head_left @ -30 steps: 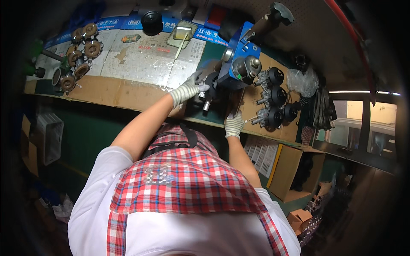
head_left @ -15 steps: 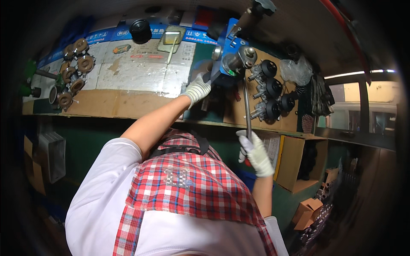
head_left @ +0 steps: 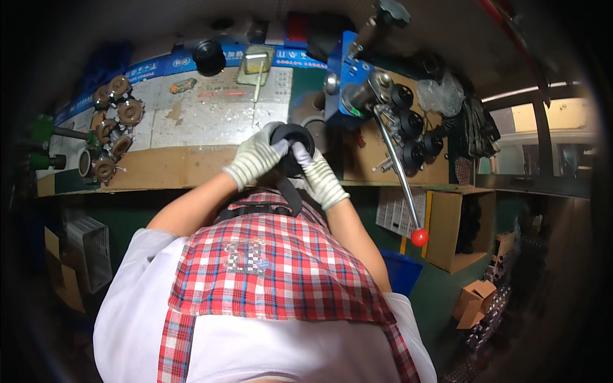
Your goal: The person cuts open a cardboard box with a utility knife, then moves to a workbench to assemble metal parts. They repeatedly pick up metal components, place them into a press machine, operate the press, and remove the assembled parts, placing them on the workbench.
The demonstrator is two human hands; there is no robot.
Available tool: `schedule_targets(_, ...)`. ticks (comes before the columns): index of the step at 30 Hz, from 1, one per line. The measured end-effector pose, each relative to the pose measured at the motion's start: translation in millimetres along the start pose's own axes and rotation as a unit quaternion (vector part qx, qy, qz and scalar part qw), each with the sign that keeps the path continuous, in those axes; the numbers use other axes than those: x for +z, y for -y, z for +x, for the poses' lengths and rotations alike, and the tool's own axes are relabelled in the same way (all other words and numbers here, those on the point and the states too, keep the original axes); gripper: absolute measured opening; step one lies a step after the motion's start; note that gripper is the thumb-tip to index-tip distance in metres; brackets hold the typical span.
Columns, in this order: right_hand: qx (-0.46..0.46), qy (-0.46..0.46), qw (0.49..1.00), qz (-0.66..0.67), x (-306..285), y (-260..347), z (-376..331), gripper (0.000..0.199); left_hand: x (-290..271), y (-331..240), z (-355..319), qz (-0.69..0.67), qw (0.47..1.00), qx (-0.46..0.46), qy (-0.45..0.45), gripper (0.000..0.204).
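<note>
Both my gloved hands hold one black round part [head_left: 292, 148] over the near edge of the workbench [head_left: 172, 167]. My left hand [head_left: 254, 157] grips its left side and my right hand [head_left: 319, 177] cups its right side. Just right of the hands stands a blue press [head_left: 350, 71]. Its long metal lever [head_left: 397, 167] hangs down to a red ball knob [head_left: 419, 237], with no hand on it. Most of the black part is hidden by my fingers.
Brown gear-like parts [head_left: 113, 127] lie at the bench's left end. Several black round parts [head_left: 415, 131] sit right of the press. A black cap [head_left: 209, 56] stands at the back. Cardboard boxes [head_left: 460, 230] and a blue bin [head_left: 401, 271] stand below right.
My right hand let go of the lever and came up to the black part. My left hand drew back from the press with that part. The lever now hangs lower.
</note>
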State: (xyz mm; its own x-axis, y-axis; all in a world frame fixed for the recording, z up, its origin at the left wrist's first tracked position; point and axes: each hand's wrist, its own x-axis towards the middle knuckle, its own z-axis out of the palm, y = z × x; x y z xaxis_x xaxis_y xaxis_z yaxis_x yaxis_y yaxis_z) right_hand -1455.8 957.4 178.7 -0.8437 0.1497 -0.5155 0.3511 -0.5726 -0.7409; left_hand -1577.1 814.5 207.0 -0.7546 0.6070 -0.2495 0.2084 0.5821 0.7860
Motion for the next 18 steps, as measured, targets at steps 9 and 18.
schedule_targets(9,-0.444,-0.084,0.758,-0.470,91,16,30,0.082,-116,77,-21,-0.265,0.962,0.024,-0.069,0.063)
schedule_targets(18,-0.617,0.035,0.565,-0.546,127,21,71,0.067,-188,64,2,-0.250,0.954,0.023,0.164,0.057)
